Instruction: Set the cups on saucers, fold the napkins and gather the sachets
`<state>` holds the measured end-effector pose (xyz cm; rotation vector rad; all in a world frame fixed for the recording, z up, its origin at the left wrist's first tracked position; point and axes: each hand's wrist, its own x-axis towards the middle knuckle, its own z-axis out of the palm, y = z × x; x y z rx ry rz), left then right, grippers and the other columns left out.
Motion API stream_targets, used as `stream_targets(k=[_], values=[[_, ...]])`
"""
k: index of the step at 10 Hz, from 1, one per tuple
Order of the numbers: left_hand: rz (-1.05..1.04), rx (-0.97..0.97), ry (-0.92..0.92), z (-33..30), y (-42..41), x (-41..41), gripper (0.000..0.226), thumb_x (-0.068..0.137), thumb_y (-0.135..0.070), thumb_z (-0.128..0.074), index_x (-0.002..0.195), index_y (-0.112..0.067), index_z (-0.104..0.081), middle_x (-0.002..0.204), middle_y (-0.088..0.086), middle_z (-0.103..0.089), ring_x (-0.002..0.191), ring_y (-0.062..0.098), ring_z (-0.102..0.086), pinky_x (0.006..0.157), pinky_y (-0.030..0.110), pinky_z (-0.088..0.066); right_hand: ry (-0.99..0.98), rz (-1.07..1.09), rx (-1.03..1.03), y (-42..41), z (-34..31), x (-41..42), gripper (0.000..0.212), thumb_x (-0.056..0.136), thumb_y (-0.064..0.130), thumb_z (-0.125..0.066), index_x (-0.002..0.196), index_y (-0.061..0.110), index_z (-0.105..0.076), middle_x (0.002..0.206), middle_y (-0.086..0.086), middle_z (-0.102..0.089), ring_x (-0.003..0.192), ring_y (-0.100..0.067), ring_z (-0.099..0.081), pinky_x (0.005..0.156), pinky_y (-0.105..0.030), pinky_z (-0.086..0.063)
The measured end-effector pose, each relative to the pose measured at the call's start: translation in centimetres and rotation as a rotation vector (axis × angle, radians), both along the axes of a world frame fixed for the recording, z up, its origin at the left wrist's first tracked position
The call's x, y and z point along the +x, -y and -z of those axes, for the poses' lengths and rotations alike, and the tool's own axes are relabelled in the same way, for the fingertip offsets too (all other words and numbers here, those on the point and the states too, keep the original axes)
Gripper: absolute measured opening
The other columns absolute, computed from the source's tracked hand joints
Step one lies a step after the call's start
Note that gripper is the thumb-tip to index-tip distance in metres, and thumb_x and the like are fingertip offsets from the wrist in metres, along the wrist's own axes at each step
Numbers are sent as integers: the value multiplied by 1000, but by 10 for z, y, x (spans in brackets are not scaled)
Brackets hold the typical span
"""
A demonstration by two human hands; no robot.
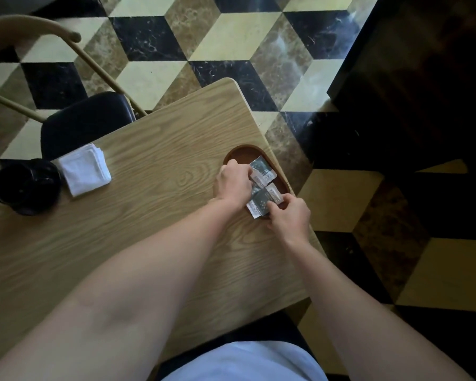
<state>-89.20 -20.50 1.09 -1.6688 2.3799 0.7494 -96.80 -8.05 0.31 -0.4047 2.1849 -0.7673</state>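
Several grey-and-white sachets (263, 171) lie in a brown oval tray (239, 152) near the table's right edge. My left hand (232, 184) rests over the tray's left side, its fingers pinching a sachet at the tray's far end. My right hand (289, 218) grips the nearer sachets (261, 200) at the tray's front end. A black cup on a black saucer (26, 187) stands at the far left of the table. Beside it lies a stack of folded white napkins (84, 173).
The wooden table (149, 215) ends just right of the tray, above a chequered marble floor. A black-seated chair (85, 119) with a tan frame stands at the far left corner. A dark cabinet (423, 78) fills the upper right.
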Motion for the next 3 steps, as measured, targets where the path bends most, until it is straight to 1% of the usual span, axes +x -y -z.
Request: stream_targets(k=[1, 2, 3], values=[[19, -43, -25, 1, -1, 0, 17, 89, -24, -67, 104, -19, -63, 106, 8, -61, 99, 34, -62, 72, 38, -45, -91, -64, 39, 1, -2, -5, 23, 89, 27, -73, 109, 19, -65, 106, -1, -67, 94, -16, -64, 85, -36, -56], [35, -44, -41, -5, -5, 2, 15, 90, -22, -66, 99, -15, -57, 100, 9, -62, 93, 36, -64, 67, 38, -43, -151, -125, 89, 3, -7, -6, 33, 88, 30, -75, 112, 20, -54, 105, 2, -66, 94, -17, -64, 80, -34, -53], [83, -75, -91, -10, -13, 7, 26, 93, -29, -63, 113, -14, -55, 105, 11, -65, 97, 35, -64, 72, 41, -48, -153, -100, 94, 1, -13, -5, 49, 85, 34, -79, 119, 19, -48, 108, 2, -61, 91, -17, -60, 77, -31, -49]])
